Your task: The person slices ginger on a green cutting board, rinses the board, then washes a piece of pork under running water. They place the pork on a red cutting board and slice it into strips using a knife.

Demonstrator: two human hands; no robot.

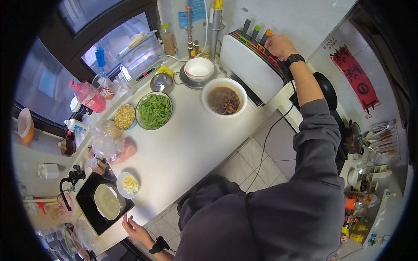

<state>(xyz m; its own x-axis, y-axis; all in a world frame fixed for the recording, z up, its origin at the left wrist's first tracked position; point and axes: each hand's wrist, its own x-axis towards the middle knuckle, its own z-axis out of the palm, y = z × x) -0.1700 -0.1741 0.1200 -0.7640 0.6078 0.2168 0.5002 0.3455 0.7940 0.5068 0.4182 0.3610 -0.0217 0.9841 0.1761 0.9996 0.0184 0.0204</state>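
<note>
My right hand reaches to the top of a white upright rack with coloured tabs. Its fingers are bent beside an orange-capped dark handle; what lies under them is hidden. Two green-capped handles, a dark one and a brighter one, stand farther left in the rack. My left hand is empty with fingers loosely apart, by the counter's front edge near the black sink. A pale rectangular tub sits in that sink.
On the white counter stand a bowl of dark food in liquid, cut green beans, a bowl of yellowish sprouts, bagged raw meat and a bowl of chopped yellow-white food. A black cable hangs past the counter edge.
</note>
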